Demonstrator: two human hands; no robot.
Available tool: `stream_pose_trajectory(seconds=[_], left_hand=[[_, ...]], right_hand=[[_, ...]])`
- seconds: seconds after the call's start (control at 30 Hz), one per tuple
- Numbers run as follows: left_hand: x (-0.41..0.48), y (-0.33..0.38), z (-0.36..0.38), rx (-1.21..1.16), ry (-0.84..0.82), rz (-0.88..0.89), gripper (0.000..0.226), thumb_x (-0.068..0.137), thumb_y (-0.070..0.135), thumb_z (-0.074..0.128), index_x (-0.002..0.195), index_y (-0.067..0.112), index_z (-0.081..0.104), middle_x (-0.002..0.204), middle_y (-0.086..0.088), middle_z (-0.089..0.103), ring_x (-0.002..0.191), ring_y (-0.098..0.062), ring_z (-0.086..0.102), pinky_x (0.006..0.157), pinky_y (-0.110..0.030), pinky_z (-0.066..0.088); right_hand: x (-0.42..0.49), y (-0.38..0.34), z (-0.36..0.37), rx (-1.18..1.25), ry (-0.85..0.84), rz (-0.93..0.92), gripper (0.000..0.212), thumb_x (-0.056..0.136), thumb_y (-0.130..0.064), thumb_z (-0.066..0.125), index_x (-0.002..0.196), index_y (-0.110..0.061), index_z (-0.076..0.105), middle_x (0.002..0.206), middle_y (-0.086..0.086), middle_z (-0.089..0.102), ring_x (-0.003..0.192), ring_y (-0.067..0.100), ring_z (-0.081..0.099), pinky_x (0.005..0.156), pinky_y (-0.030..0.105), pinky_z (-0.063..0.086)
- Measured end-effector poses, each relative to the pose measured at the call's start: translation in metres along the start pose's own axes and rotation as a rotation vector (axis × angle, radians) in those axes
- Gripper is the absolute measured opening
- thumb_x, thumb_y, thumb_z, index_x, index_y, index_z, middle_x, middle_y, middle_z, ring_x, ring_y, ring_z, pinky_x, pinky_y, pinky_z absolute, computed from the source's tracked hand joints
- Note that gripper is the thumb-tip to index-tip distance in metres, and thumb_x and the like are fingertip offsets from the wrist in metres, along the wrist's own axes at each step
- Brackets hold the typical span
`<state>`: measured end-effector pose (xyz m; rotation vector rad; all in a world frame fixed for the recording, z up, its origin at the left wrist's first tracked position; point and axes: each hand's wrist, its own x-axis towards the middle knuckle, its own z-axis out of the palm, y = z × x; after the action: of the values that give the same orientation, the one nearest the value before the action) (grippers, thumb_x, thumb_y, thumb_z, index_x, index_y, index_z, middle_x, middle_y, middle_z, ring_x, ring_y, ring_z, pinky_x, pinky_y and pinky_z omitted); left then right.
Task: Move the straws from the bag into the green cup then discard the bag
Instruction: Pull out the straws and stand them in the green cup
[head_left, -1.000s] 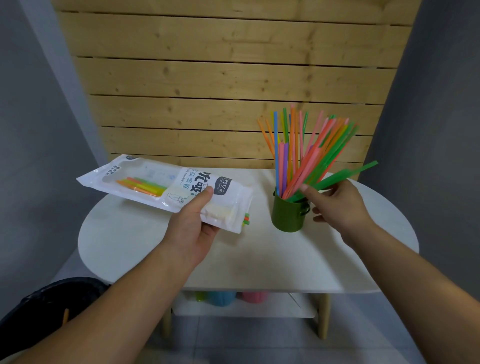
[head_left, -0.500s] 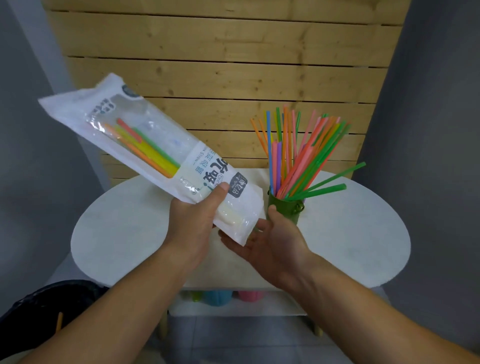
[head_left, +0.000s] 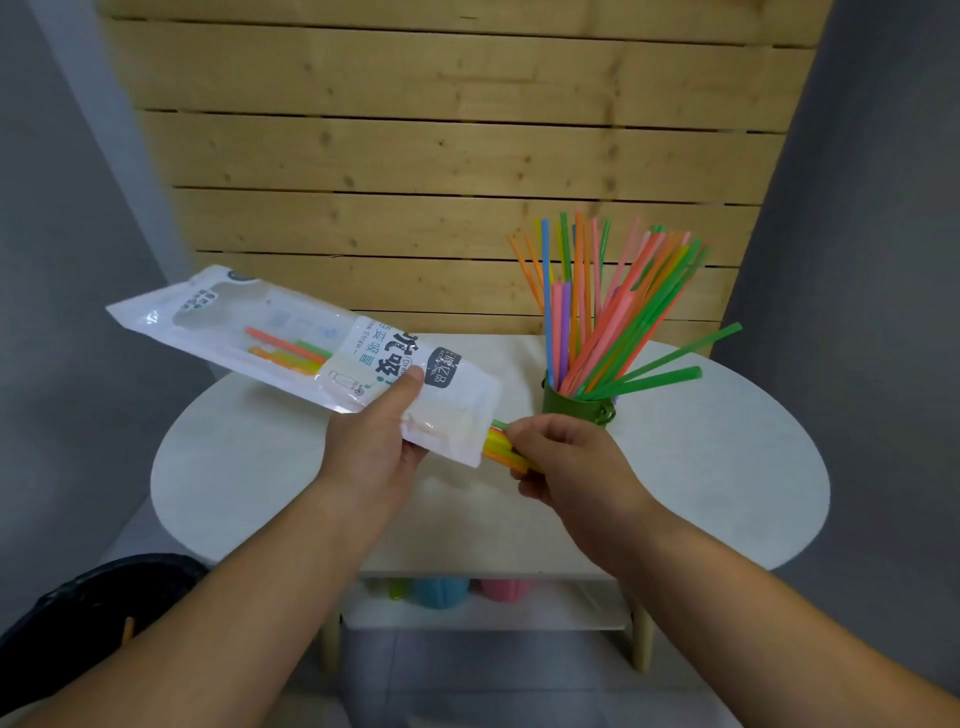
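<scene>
Bag (head_left: 291, 338): 1, white glossy film with a clear window, held above the left half of the table (head_left: 727, 467), tilted, its far end up-left and its open mouth down-right. The left hand (head_left: 374, 447) grips it near the mouth, thumb pressed on the printed face, fingers curled under.

Bundle of straws (head_left: 288, 354) inside the bag: orange, yellow and green show through the window. At least 4, exact number not readable. Their tips (head_left: 498, 448) stick out of the mouth, and the right hand (head_left: 566, 462) pinches them between thumb and curled fingers, just near-left of the green cup (head_left: 576, 410).

Green cup: 1, upright, right of centre on the table. The loose straws (head_left: 597, 312) in it fan out, leaning mostly right. Dozens, too crowded to count.

Handling, my read: the straws are light, thin and springy, with smooth sides that slide apart easily. Best taken as 1 bunch close to the exposed tips, squeezed firmly enough that none lag behind. The bag is floppy and slick, so hold it near the mouth while the bunch slides out.

Also present: 1 dark bin (head_left: 93, 597) near left on the floor. Lower shelf (head_left: 571, 616) carries 1 blue cup (head_left: 441, 592) and 1 pink cup (head_left: 504, 590).
</scene>
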<state>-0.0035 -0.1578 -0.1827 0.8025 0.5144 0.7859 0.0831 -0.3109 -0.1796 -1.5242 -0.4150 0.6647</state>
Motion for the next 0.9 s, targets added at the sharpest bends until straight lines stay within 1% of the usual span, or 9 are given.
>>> stream_pose_trajectory(seconds=[0.13, 0.23, 0.37, 0.5, 0.63, 0.73, 0.8, 0.83, 0.9], left_hand=[[0.001, 0.0, -0.001, -0.06, 0.014, -0.036, 0.038, 0.092, 0.004, 0.071, 0.126, 0.02, 0.065, 0.109, -0.001, 0.081, 0.092, -0.017, 0.079, 0.061, -0.032, 0.063], [0.003, 0.0, -0.002, -0.081, 0.015, -0.067, 0.033, 0.092, 0.006, 0.071, 0.121, 0.02, 0.066, 0.105, 0.0, 0.082, 0.091, -0.016, 0.079, 0.062, -0.032, 0.063], [0.003, 0.0, -0.003, -0.105, 0.009, -0.119, 0.028, 0.093, 0.007, 0.07, 0.119, 0.017, 0.067, 0.106, -0.002, 0.082, 0.092, -0.016, 0.079, 0.065, -0.034, 0.065], [0.003, 0.0, -0.003, -0.121, 0.018, -0.136, 0.024, 0.092, 0.007, 0.072, 0.113, 0.018, 0.068, 0.101, -0.002, 0.082, 0.089, -0.017, 0.079, 0.061, -0.034, 0.064], [0.002, 0.0, -0.002, -0.112, 0.008, -0.121, 0.024, 0.092, 0.006, 0.071, 0.112, 0.018, 0.068, 0.099, -0.001, 0.083, 0.087, -0.016, 0.08, 0.058, -0.031, 0.063], [0.0, 0.001, -0.001, -0.112, 0.0, -0.109, 0.03, 0.091, 0.005, 0.072, 0.118, 0.019, 0.066, 0.101, -0.001, 0.082, 0.088, -0.017, 0.079, 0.058, -0.03, 0.063], [-0.001, 0.001, -0.001, -0.111, -0.002, -0.11, 0.031, 0.091, 0.006, 0.072, 0.119, 0.019, 0.066, 0.102, -0.001, 0.082, 0.088, -0.017, 0.079, 0.059, -0.031, 0.063], [0.0, 0.001, 0.0, -0.109, -0.005, -0.113, 0.03, 0.091, 0.006, 0.072, 0.118, 0.019, 0.067, 0.102, -0.001, 0.082, 0.088, -0.016, 0.079, 0.059, -0.031, 0.063], [0.0, 0.001, 0.0, -0.103, -0.009, -0.122, 0.027, 0.091, 0.007, 0.072, 0.115, 0.018, 0.068, 0.103, -0.002, 0.082, 0.088, -0.016, 0.079, 0.059, -0.031, 0.063]], right_hand=[[-0.001, -0.005, -0.003, -0.086, -0.004, -0.092, 0.013, 0.091, -0.021, 0.07, 0.092, -0.009, 0.074, 0.079, 0.008, 0.066, 0.063, 0.012, 0.061, 0.057, 0.024, 0.053], [-0.002, -0.009, -0.003, -0.095, 0.0, -0.122, 0.01, 0.093, -0.014, 0.067, 0.096, -0.006, 0.073, 0.079, 0.01, 0.067, 0.062, 0.012, 0.064, 0.055, 0.025, 0.054], [-0.001, -0.014, -0.005, 0.012, 0.071, -0.073, 0.013, 0.098, -0.012, 0.059, 0.098, -0.002, 0.067, 0.087, 0.015, 0.066, 0.06, 0.014, 0.068, 0.057, 0.028, 0.059], [0.001, -0.016, -0.007, 0.089, 0.093, -0.047, 0.011, 0.099, -0.009, 0.055, 0.092, -0.005, 0.063, 0.085, 0.015, 0.06, 0.067, 0.021, 0.065, 0.057, 0.029, 0.058], [0.002, -0.018, -0.012, 0.089, 0.063, -0.046, 0.01, 0.095, -0.013, 0.063, 0.094, -0.005, 0.067, 0.086, 0.015, 0.064, 0.07, 0.02, 0.067, 0.061, 0.033, 0.06], [-0.001, -0.016, -0.012, -0.02, -0.006, -0.07, 0.018, 0.088, -0.017, 0.074, 0.1, -0.005, 0.07, 0.091, 0.016, 0.071, 0.067, 0.019, 0.071, 0.063, 0.031, 0.061], [-0.001, -0.016, -0.012, -0.06, -0.001, -0.1, 0.009, 0.088, -0.011, 0.073, 0.095, -0.006, 0.072, 0.091, 0.016, 0.071, 0.067, 0.017, 0.071, 0.063, 0.029, 0.06], [0.0, -0.017, -0.013, -0.073, 0.012, -0.113, 0.004, 0.089, -0.009, 0.072, 0.092, -0.007, 0.072, 0.088, 0.014, 0.071, 0.066, 0.015, 0.07, 0.062, 0.027, 0.06], [0.003, -0.021, -0.018, -0.055, 0.041, -0.133, 0.005, 0.091, -0.006, 0.068, 0.088, -0.008, 0.072, 0.078, 0.011, 0.068, 0.061, 0.012, 0.067, 0.06, 0.024, 0.057]])
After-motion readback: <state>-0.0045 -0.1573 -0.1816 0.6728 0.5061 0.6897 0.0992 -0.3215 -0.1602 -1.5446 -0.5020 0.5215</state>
